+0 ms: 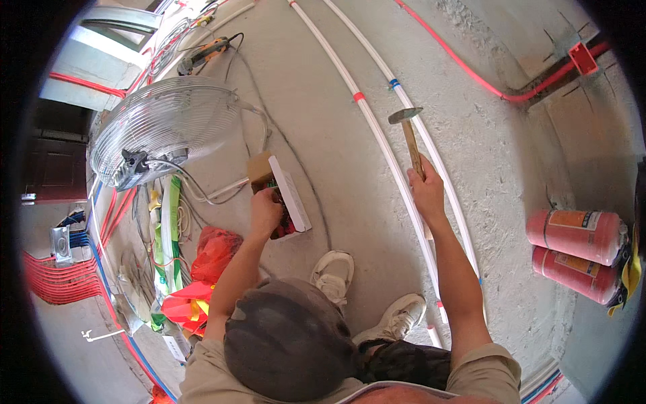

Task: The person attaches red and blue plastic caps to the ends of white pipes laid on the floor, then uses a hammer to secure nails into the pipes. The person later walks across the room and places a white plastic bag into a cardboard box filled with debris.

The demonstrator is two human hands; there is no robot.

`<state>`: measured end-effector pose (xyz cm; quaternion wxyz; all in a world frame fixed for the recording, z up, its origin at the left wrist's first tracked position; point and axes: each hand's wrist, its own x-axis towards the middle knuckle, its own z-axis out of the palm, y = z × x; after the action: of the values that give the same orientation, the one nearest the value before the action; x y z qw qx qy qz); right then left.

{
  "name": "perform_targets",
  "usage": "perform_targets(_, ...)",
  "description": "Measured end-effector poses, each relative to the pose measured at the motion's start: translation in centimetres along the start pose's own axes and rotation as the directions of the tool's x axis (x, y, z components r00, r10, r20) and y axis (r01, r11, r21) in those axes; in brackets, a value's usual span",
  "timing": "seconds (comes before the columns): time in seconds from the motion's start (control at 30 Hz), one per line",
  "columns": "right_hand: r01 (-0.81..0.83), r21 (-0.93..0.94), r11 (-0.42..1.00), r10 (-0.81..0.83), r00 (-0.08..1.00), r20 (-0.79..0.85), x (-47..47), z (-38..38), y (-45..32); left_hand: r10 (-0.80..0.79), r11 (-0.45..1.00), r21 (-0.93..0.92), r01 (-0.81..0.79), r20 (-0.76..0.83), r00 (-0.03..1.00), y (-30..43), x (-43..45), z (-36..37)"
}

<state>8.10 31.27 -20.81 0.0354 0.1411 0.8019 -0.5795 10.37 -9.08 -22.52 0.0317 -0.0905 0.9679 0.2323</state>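
My right hand (428, 189) grips the wooden handle of a hammer (412, 144), whose metal head points away from me. The hammer lies over the gap between two long white pipes on the floor: one pipe (371, 118) carries a red band, the other pipe (438, 159) a blue one. On the left, my left hand (266, 208) reaches into an open cardboard box (293, 197), white outside and brown inside. Small red and green items (284, 228) show in the box. My left fingertips are hidden there, so what they touch cannot be seen.
A wire fan guard (171, 116) and its cable stand left, beyond the box. An orange corded power tool (211, 51) lies farther off. Red bags (214, 252) are near my left arm. Two red fire extinguishers (575, 232) lie by the right wall.
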Motion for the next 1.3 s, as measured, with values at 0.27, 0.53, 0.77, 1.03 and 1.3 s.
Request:
perform_targets(0.27, 0.008, 0.021, 1.0, -0.007, 0.999, -0.054, -0.1, -0.7, 1.4, 0.008, 1.0, 0.03, -0.003, -0.152, 0.988, 4.0, 0.3, -7.2)
perform_targets(0.53, -0.218, 0.238, 0.946, 0.211, 0.976, 0.053, 0.8, 0.8, 0.1, 0.371, 0.847, -0.314, -0.43, -0.231, 0.9, 21.1, 9.6, -10.1)
perform_targets(0.77, -0.245, 0.132, 0.961, 0.238, 0.969, 0.066, 3.1, 2.6, 0.3, -0.275, 0.687, -0.697, 0.206, 0.013, 0.961, 23.8, 22.9, 5.7)
perform_targets(1.03, -0.254, 0.111, 0.961, 0.238, 0.961, 0.143, 2.5, 1.9, 1.6, -0.468, 0.619, -0.776, 0.12, -0.243, 0.85, 17.6, 27.7, 15.9)
perform_targets(1.3, -0.392, 0.22, 0.893, 0.361, 0.917, 0.167, 2.7, 2.0, 3.1, -0.292, 0.551, -0.835, 0.007, -0.185, 0.938, 15.6, 26.8, 17.3)
